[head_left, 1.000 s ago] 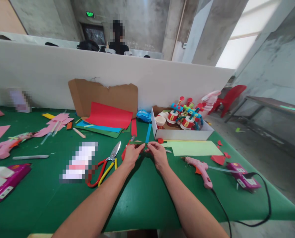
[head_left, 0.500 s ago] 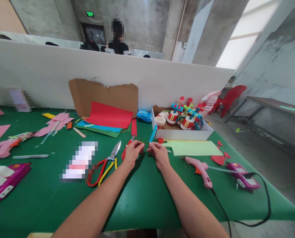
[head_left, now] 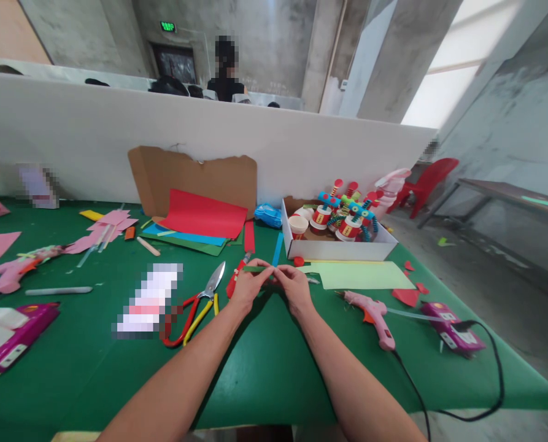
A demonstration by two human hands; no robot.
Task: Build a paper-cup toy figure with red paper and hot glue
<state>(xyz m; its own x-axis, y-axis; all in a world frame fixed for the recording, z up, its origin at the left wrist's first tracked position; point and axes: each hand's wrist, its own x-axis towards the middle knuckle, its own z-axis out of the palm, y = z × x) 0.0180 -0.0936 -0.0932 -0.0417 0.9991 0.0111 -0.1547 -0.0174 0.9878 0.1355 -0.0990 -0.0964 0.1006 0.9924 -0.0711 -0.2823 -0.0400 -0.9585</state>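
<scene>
My left hand (head_left: 247, 286) and my right hand (head_left: 294, 286) meet over the middle of the green table (head_left: 264, 374), fingers pinched together. Between them they hold a thin dark green paper strip (head_left: 258, 269), which runs leftward past my left fingertips. A red paper piece (head_left: 231, 286) lies just under my left hand. Scissors (head_left: 199, 303) with red and yellow handles lie to the left of my left hand. A blue paper strip (head_left: 278, 248) lies beyond my fingers.
A white box (head_left: 338, 248) of finished paper-cup figures stands behind a pale green sheet (head_left: 359, 275). A pink glue gun (head_left: 374, 312) with a black cable lies right. Coloured sheets (head_left: 200, 222) lean on cardboard. Another person sits beyond the white partition (head_left: 71, 141).
My two hands have come closer, so the fingertips now touch. The green strip has risen slightly and shows past my left fingers. The person behind the partition shifted right.
</scene>
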